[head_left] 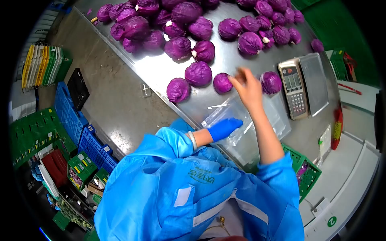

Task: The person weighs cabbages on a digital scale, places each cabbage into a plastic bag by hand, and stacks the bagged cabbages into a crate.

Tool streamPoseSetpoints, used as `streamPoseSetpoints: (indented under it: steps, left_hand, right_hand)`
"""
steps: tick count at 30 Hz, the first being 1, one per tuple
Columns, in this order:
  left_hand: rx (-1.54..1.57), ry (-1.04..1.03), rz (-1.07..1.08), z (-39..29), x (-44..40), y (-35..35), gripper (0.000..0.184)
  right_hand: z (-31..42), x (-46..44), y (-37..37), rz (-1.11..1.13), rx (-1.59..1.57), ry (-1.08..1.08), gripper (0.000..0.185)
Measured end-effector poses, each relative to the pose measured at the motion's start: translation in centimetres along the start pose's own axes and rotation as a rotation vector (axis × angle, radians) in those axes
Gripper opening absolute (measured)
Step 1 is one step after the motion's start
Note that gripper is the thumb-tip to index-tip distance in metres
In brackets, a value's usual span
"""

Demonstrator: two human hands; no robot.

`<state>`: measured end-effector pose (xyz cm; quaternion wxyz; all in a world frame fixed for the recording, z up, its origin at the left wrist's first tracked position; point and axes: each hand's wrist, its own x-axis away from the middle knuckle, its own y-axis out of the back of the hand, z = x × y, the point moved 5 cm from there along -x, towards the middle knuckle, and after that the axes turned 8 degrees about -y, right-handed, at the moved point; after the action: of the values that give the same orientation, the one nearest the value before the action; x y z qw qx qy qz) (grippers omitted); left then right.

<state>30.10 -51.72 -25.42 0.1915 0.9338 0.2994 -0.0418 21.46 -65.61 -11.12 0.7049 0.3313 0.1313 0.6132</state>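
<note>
My left hand, in a blue glove, is over a stack of clear plastic bags near the front edge of the metal table. Its fingers are together and appear to grip a clear bag, though the glove hides part of the hold. Bare and slightly blurred, my right hand has its thumb apart from its curled fingers. The thumb reaches the right edge of a small red cabbage. Another red cabbage sits to the right of this hand. Two more lie to the left, a larger cabbage and a rounder cabbage.
Many red cabbages are heaped at the back of the metal table. A scale with a flat pan stands at the right. Green crate and blue crates flank me. A red-yellow object lies right.
</note>
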Motion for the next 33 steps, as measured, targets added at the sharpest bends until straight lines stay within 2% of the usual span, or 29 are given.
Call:
streamPoseSetpoints:
  steps: [1,3,4,5,6,7,8,9,10,11,12,13,15,16,17,19,20,21,24,25,26,27,28,29,31,33]
  left_hand:
    - [-0.038,-0.147,-0.043,-0.7,-0.2,-0.5,0.023]
    - [-0.207,-0.150,0.164,-2.2,-0.6,-1.0,0.020]
    - [-0.154,-0.164,0.117,-0.6,-0.3,-5.9,0.020]
    - [-0.152,-0.135,0.041,2.5,0.9,-9.3,0.022]
    - [-0.094,-0.096,0.028,2.6,1.5,-9.1,0.026]
    - [-0.047,-0.053,0.031,2.0,1.7,-8.8,0.038]
    - [-0.017,-0.010,0.039,0.7,1.6,-9.1,0.053]
    - [-0.021,0.032,0.041,-0.9,1.5,-8.6,0.069]
    - [-0.042,0.164,0.150,-3.4,0.3,-4.9,0.054]
    - [-0.175,0.016,0.096,-5.2,0.0,-3.5,0.032]
    - [-0.214,-0.049,0.079,-5.2,-0.2,-3.7,0.026]
    - [-0.254,-0.114,0.064,-4.8,-0.7,-4.0,0.021]
    - [-0.130,-0.191,-0.025,-2.1,-0.4,-6.6,0.023]
    - [-0.068,-0.228,-0.069,-1.4,-0.4,-7.5,0.026]
    - [0.045,-0.157,-0.034,-1.2,-0.9,-7.7,0.027]
    - [0.169,-0.044,-0.013,-0.4,-1.5,-8.3,0.031]
    - [0.181,-0.001,-0.029,0.2,-1.5,-9.3,0.033]
    - [0.242,0.010,-0.023,0.9,-1.1,-9.0,0.033]
    - [0.570,0.029,0.060,1.5,0.8,-7.6,0.033]
    - [0.296,-0.381,-0.197,0.5,0.4,-6.5,0.055]
    - [0.389,-0.107,-0.008,-1.7,-0.1,-3.3,0.070]
    - [0.655,0.126,0.191,-2.6,-0.9,-2.4,0.081]
    - [0.375,-0.088,0.044,-3.2,-1.1,-0.9,0.086]
    - [0.242,-0.167,0.001,-4.5,-1.7,0.0,0.092]
    - [0.059,0.013,0.220,-8.2,-1.8,0.3,0.095]
    - [0.014,0.040,0.327,-11.5,-1.6,0.3,0.091]
  right_hand:
    - [1.0,-3.4,-1.9,-0.091,0.007,0.179,0.060]
    - [1.9,-9.7,-7.6,-0.117,0.130,0.151,0.082]
    - [1.2,-11.9,-9.2,-0.077,0.060,-0.071,0.094]
    - [0.7,-13.9,-11.7,0.013,-0.122,-0.119,0.094]
    - [0.1,-14.7,-13.3,0.052,-0.139,-0.172,0.090]
    - [-3.1,-16.3,-15.8,0.034,-0.317,-0.226,0.081]
    - [-3.5,-15.7,-14.8,0.146,-0.481,-0.321,0.069]
    - [-3.5,-15.7,-13.3,0.236,-0.484,-0.307,0.061]
    - [-3.6,-15.5,-12.9,0.294,-0.533,-0.324,0.055]
    - [-3.3,-13.8,-11.2,0.301,-0.771,-0.360,0.050]
    - [-5.8,-13.6,-10.1,0.425,-1.002,-0.402,0.047]
    - [-5.1,-11.2,-7.9,0.398,-1.172,-0.416,0.051]
    - [-2.7,-3.3,-3.4,0.619,-1.424,-0.390,0.065]
    - [-2.9,0.4,-1.9,0.563,-1.587,-0.432,0.076]
    - [-2.8,3.7,-1.7,0.876,-1.750,-0.337,0.088]
    - [-8.0,9.5,-1.1,0.765,-1.699,-0.377,0.095]
    - [-6.2,13.1,-0.8,0.826,-1.771,-0.458,0.095]
    - [-7.4,14.9,-1.1,0.780,-1.761,-0.498,0.092]
    - [-11.7,19.8,-0.5,0.363,-1.821,-0.673,0.081]
    - [-12.2,20.2,0.1,0.327,-1.791,-0.586,0.075]
    - [-12.6,20.6,0.7,0.287,-1.761,-0.503,0.070]
    - [-12.9,21.2,1.7,0.236,-1.633,-0.464,0.068]
    - [-14.3,21.2,1.8,0.208,-1.477,-0.411,0.067]
    - [-15.7,21.6,2.1,0.138,-1.283,-0.412,0.062]
    - [-17.9,22.8,1.7,0.024,-1.013,-0.641,0.057]
    - [-18.7,23.9,1.5,0.030,-0.960,-0.746,0.057]
